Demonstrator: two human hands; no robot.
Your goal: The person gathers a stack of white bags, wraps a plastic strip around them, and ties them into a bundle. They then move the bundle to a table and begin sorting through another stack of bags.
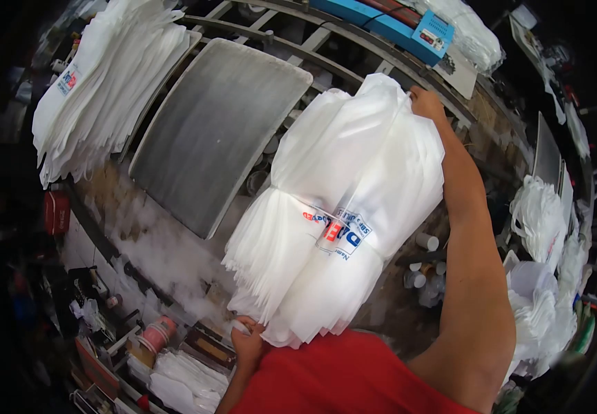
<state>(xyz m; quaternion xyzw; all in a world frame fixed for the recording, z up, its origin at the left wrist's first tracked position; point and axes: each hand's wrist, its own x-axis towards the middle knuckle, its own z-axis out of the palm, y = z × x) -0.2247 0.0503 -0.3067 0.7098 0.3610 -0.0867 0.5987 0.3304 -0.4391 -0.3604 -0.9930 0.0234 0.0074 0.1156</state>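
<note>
A thick bundle of white plastic bags (353, 162) with red and blue print lies in front of me, drawn in at its middle like a waist. Up at its far right corner, my right hand (426, 103) has its fingers closed on the edge of the bags. My left hand (246, 336) is closed at the bundle's near left corner, pinching the loose edge of the bags; its fingertips are partly hidden. To the left of the bundle is a bare grey metal plate (219, 131) on the frame.
Another stack of printed white bags (105, 83) hangs at the far left. A blue box (431, 36) sits at the back on the metal frame. More white bags (543, 221) are on the right. A pink spool (157, 334) stands at the lower left.
</note>
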